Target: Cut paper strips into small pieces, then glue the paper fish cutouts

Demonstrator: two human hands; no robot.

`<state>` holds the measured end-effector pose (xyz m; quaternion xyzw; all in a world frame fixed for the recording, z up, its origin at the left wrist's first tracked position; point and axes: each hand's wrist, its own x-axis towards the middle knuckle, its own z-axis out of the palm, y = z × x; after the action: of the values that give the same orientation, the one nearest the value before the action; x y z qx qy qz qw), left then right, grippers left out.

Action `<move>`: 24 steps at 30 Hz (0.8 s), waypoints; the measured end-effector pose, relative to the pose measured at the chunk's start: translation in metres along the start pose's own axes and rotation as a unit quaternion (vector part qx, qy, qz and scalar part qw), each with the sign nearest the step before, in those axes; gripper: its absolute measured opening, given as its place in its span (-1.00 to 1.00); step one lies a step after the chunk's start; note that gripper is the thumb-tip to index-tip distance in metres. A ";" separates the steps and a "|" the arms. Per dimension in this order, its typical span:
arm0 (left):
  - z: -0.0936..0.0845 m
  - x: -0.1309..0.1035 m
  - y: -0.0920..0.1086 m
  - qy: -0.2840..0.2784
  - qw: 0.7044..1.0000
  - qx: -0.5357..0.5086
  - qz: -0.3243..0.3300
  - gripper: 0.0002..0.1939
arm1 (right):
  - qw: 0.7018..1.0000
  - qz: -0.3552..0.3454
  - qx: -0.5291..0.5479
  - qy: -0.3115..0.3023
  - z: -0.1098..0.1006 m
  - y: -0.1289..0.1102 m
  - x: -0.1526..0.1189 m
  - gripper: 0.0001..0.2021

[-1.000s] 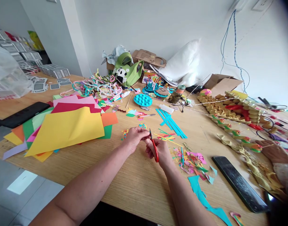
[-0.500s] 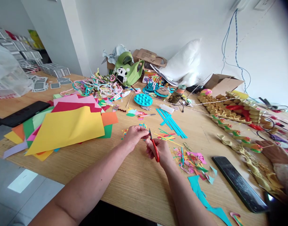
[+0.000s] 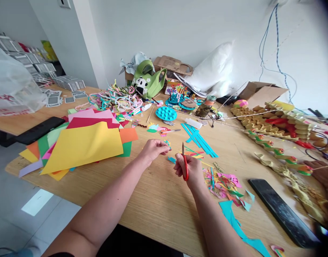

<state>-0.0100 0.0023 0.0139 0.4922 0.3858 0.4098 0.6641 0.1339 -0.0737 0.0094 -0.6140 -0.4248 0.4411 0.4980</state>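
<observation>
Right hand [image 3: 192,169], just right of the frame's centre, is gripping red-handled scissors [image 3: 185,162] — fingers are wrapping the loops, blades are pointing toward the top of the frame and seem to be lying together. Left hand [image 3: 152,151], near the centre, is pressing thumb and fingertips together just in front of tiny coloured bits [image 3: 167,143]; can't tell if anything is sitting in the pinch. A small blue piece [image 3: 171,160] is showing right beside the right hand's fingertips, can't tell whether held or lying on the surface [image 3: 153,200].

Handling, judging by looks: scissors are probably feeling light and rigid, handles maybe a little slick; the loops are offering the safe hold, the blades aren't. Blue piece is looking like thin paper — nearly weightless, bending and tearing easily, so a light fingertip pinch at one edge is suiting it best. Tiny bits are likely sticking to skin or scattering at a breath; a fine pinch is working better than a scoop.

Blue strips [image 3: 193,136] are lying beyond the right hand, mixed scraps [image 3: 220,184] are piling right of it, a yellow sheet [image 3: 86,146] is topping the stack at left
</observation>
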 end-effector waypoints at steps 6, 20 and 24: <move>-0.030 0.005 0.021 0.021 0.946 0.322 0.022 -0.93 | 0.997 -0.029 0.037 0.068 -0.003 -0.001 0.002 -0.49; -0.073 -0.018 -0.001 0.015 0.788 0.614 0.043 -0.83 | 0.988 -0.066 0.057 0.128 -0.003 0.001 0.005 -0.52; -0.073 -0.019 0.001 0.028 0.795 0.605 0.034 -0.82 | 0.986 -0.078 0.053 0.134 -0.004 0.005 0.006 -0.52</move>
<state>-0.0843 0.0092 0.0008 0.7949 0.5562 0.1287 0.2057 0.1399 -0.0697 0.0043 -0.6051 -0.3766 0.3368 0.6154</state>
